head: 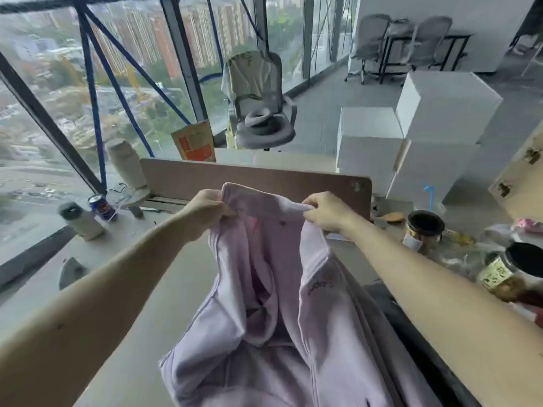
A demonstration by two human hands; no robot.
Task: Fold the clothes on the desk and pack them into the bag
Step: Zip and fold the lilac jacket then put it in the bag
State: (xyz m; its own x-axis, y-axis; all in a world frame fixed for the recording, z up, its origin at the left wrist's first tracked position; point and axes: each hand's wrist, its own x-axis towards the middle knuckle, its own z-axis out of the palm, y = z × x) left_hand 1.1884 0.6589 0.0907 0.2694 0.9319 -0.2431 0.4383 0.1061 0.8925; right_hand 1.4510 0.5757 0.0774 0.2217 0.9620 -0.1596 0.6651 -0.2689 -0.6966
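Right under the camera, the pale pink sweatshirt (pixel 264 333) fills the lower middle, held up off the desk (pixel 141 289) by its top edge, the body hanging in loose folds with small lettering on its right chest. The grey desk runs underneath from the left edge across to the cluttered right side. Beyond it, white boxes (pixel 440 113) are stacked on the floor at the right, and a grey office chair (pixel 261 104) stands by the window with a ring-shaped cushion on its seat. A brown divider panel (pixel 205 177) stands upright along the far edge of the desk, just behind the raised cloth. A dark fabric thing (pixel 390 306) lies just beside the sweatshirt under the right forearm; whether it's the bag, I can't tell. Now the hands: the left hand (pixel 205 211) has fingers curled tight round one end of the top edge, and the right hand (pixel 326 211) pinches the other end, the cloth stretched between them. An orange paper bag (pixel 194 141) stands behind the panel. Two dark-lidded jars (pixel 424 227) sit at the right, a white bottle (pixel 79 220) and a blue drinks can (pixel 100 205) at the far left
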